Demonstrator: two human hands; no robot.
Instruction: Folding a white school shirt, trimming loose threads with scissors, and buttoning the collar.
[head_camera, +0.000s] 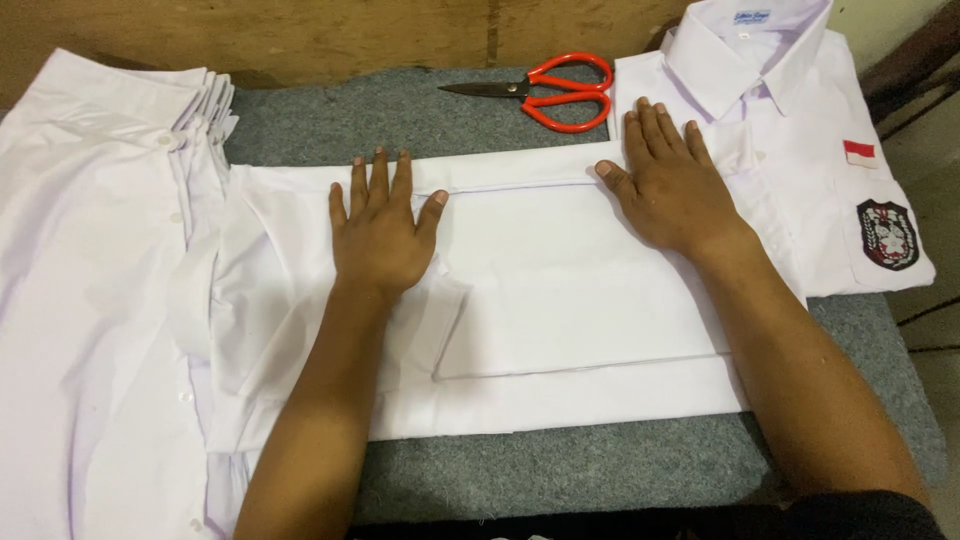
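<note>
Both hands are pressing flat on a half-folded white shirt (560, 300)
Left hand (382, 232) and right hand (672, 180) are lying open, grasping nothing; scissors (550, 92) are resting beyond, seemingly shut

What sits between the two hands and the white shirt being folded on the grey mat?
Nothing visible. The left hand and right hand both press flat, palms down, directly on the white shirt. The red scissors lie beyond it, clear of both hands.
</note>
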